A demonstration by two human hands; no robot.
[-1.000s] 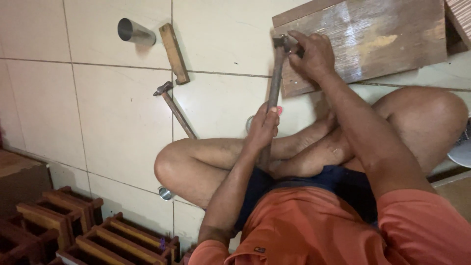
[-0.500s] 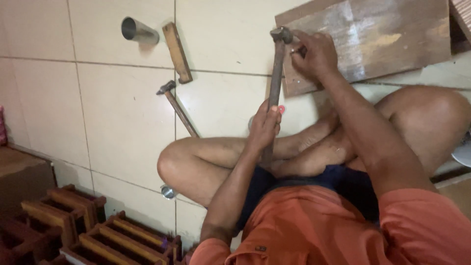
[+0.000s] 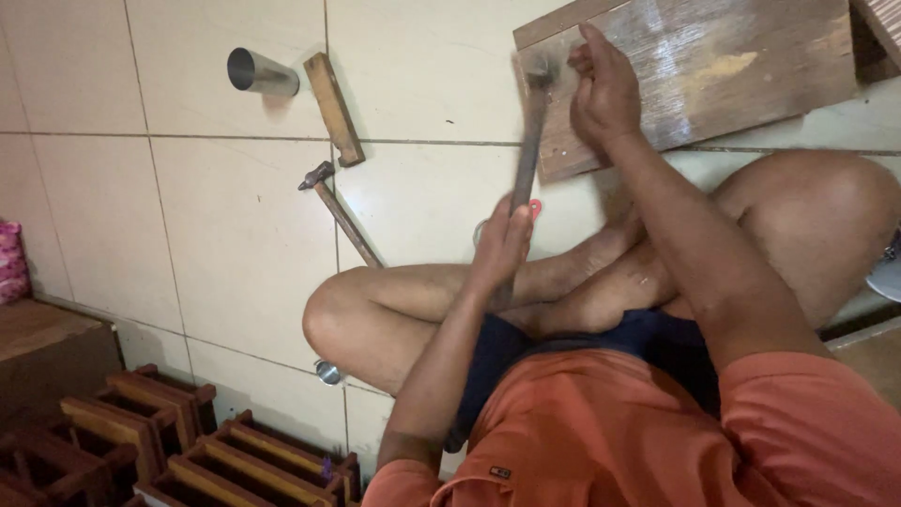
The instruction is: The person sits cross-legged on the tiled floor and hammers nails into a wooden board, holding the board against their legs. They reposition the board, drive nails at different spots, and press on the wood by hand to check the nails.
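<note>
Two hammers are in view, plus scattered woodwork, all on a floor of pale glossy tiles point(image 3: 235, 235). At the far left are a scrap of pink patterned cloth point(image 3: 11, 263), a plain brown wooden box point(image 3: 47, 347) and dark slatted wooden frames point(image 3: 141, 432) stacked side by side. Further along lie a shiny steel tumbler point(image 3: 261, 72) on its side, a short flat wooden block point(image 3: 335, 108) just beside it, and a spare hammer point(image 3: 340, 211) with a thin wooden shaft, untouched.

The left hand point(image 3: 507, 249) is clenched around the low end of the wooden-handled hammer with a metal head point(image 3: 527, 150), which stands nearly upright above the crossed legs, its head blurred at the edge of the weathered grey-brown wooden board point(image 3: 732, 66). The tool looks top-heavy and stiff, with a smooth shaft, so a hold far down the handle (as here) probably gives the most swing but the least control.

The right hand point(image 3: 605, 94) rests on the board next to the hammer head, fingers bunched together. I cannot tell whether they pinch anything. The board looks rough, scuffed and rigid.
</note>
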